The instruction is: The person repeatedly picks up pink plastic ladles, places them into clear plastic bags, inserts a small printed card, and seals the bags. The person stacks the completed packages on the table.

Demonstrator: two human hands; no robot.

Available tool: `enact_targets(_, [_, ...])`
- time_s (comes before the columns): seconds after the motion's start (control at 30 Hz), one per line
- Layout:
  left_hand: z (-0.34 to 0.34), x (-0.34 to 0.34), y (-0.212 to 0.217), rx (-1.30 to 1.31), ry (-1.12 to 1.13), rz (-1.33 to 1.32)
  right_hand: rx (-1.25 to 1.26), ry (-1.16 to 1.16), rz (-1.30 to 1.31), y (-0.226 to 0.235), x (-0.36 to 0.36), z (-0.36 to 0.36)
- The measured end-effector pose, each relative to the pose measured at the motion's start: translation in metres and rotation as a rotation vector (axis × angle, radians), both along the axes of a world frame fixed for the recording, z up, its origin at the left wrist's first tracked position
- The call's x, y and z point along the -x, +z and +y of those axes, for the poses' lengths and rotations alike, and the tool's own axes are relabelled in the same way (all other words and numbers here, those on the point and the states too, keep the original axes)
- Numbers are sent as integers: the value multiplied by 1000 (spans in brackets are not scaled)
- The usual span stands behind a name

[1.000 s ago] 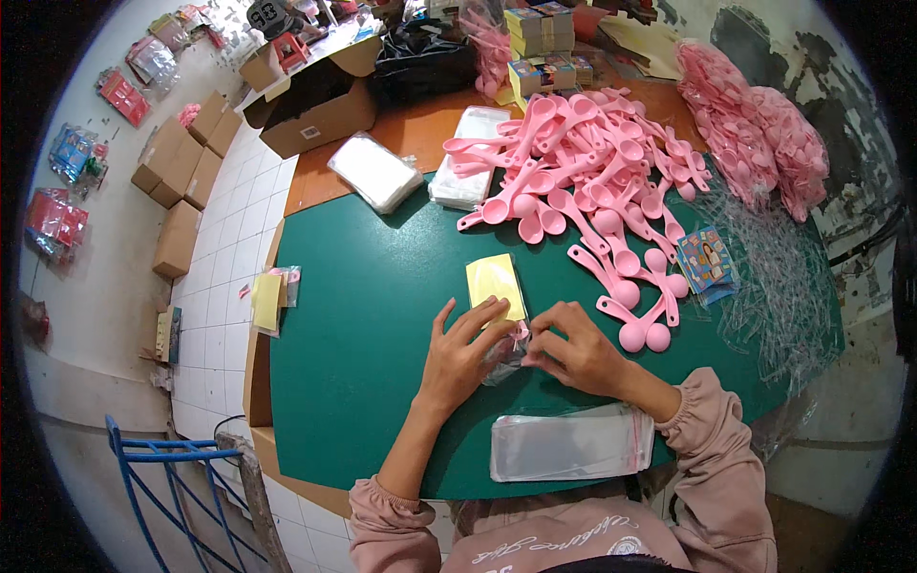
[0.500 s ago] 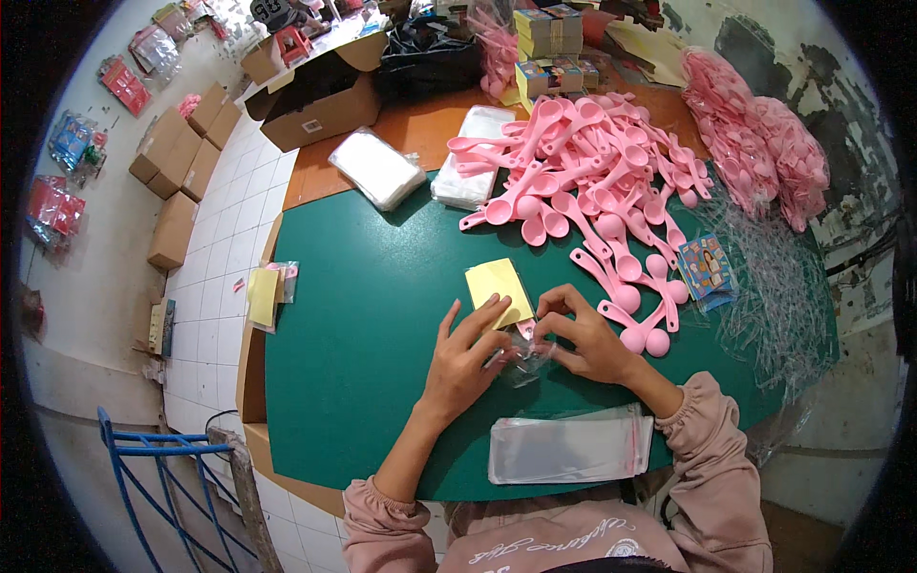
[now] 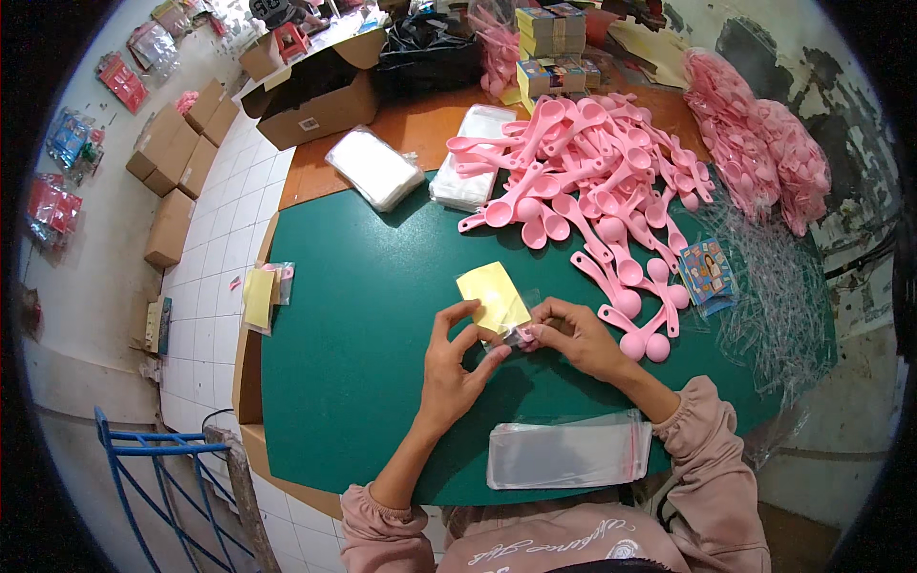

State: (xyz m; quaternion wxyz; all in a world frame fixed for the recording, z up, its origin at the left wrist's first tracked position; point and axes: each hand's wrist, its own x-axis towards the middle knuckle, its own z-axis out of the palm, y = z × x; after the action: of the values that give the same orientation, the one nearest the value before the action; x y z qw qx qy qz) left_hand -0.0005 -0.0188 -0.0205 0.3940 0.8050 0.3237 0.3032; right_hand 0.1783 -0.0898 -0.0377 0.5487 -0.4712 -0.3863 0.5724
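A clear plastic packet with a yellow card [image 3: 494, 298] inside is held between my hands, tilted over the green tabletop. My left hand [image 3: 457, 368] grips its left and lower side, with fingers on the card's edge and the thumb below. At the lower right corner, my right hand [image 3: 576, 336] pinches the plastic, where a bit of pink spoon handle [image 3: 523, 334] shows through. The rest of that spoon is hidden behind fingers and card. Close to my body lies a stack of clear plastic bags [image 3: 565, 455].
Loose pink spoons [image 3: 592, 162] are heaped at the back right, beside a blue printed card [image 3: 707, 272] and clear plastic strips [image 3: 774, 306]. White bag stacks [image 3: 374, 170] lie at the back. A finished-looking packet [image 3: 258, 298] overhangs the left edge; a cardboard box [image 3: 320, 110] stands behind.
The loose plastic end under the card has been folded up against it. The packet is lifted and tilted slightly left, and my left thumb has come away from the fingers.
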Motion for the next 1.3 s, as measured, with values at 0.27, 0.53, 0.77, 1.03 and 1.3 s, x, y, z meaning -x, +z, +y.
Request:
enact_targets(0.27, [-7,-2,0,235,161,72,28,-144,-179,0,16,4])
enact_targets(0.53, [-6,-4,-13,588,233,-270,73,-197,-142,0,17,4])
enact_targets(0.77, [-8,1,-19,673,217,-380,29,-200,-179,3,19,5])
enact_targets(1.03, [14,24,-11,357,219,-90,-13,-159,-580,12,7,5])
enact_targets(1.3, [108,139,0,-389,852,436,-182,-411,-1611,6,-75,33])
